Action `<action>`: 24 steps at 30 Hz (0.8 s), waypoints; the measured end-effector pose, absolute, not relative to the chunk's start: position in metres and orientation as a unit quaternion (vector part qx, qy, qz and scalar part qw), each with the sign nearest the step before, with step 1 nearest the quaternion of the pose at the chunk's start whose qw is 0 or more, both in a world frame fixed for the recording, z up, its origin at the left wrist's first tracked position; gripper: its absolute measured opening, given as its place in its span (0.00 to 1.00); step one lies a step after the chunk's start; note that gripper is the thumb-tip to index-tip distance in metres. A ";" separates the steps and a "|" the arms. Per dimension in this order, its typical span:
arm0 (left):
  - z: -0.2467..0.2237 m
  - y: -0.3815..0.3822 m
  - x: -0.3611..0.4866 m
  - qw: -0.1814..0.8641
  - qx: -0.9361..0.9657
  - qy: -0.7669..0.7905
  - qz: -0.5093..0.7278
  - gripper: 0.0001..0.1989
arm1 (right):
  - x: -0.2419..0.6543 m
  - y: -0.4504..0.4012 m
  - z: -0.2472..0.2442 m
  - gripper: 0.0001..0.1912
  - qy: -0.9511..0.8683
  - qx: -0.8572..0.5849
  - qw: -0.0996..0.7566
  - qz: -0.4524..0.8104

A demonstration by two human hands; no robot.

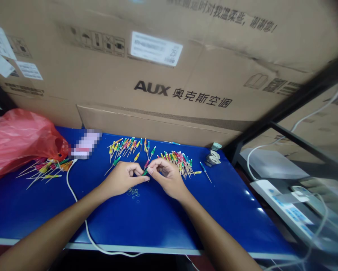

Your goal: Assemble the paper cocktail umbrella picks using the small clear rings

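Left hand (120,178) and right hand (168,178) pinch a green pick (144,172) tight at the fingertips! Rubber bands (133,193) and more picks (180,163) sit close, within easy reach.

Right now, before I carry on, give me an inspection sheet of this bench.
Surface: blue table, pale-trimmed front edge.
Job's things: coloured cocktail picks in three loose piles; small clear rings below the left hand.
Clutter: red plastic bag at left; white plug adapters at the far right corner; a pixelated pale item.
Grips: left hand and right hand both pinch a green-topped pick.
Cables: white cable crosses the table and drops over the front edge; power strip at right.
Surroundings: large AUX cardboard box behind; black metal frame at right.
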State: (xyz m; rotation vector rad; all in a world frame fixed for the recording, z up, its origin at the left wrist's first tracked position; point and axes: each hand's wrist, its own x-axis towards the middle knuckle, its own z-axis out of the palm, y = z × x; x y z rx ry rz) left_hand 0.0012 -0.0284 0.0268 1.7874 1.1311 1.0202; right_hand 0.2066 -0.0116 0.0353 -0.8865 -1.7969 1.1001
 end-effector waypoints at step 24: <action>0.004 -0.024 0.007 0.389 0.658 0.475 0.436 0.08 | 0.186 -0.019 0.017 0.11 -0.671 -0.392 0.451 0.440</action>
